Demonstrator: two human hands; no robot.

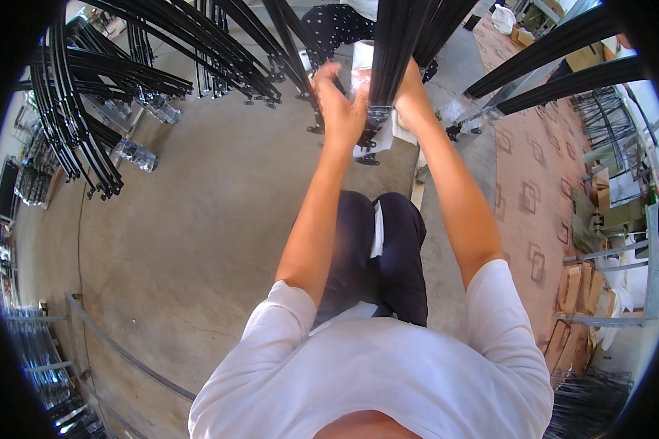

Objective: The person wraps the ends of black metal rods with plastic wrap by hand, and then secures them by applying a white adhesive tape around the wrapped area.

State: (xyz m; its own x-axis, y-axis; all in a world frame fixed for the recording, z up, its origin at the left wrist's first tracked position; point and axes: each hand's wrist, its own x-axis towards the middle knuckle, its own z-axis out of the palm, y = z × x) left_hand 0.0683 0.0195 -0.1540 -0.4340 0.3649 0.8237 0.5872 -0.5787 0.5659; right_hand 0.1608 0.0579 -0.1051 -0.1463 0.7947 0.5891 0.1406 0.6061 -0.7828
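The left hand (343, 111) and the right hand (414, 101) stand on two sides of a bundle of black rods (397, 62), which comes down between them at a slight slant. The rods are long, thin and dark, packed closely, with a soft shine along their length. Near their lower end, just beside the left thumb, a clear plastic band (379, 113) goes around them and reflects the light. Below this band, dark end fittings (371, 159) stick out unevenly, beside a white sheet (403, 129). The left hand is spread, its thumb apart from the fingers; whether it touches the rods, I cannot tell. The right hand reaches behind the bundle, which covers its fingers, so its grip cannot be seen. Between the hands, a white piece (362, 55) is partly covered by the rods, and its material is hard to make out. The upper ends of the bundle are cut off by the view. Beyond the hands, a person's dotted dark garment (333, 28) shows only in part.
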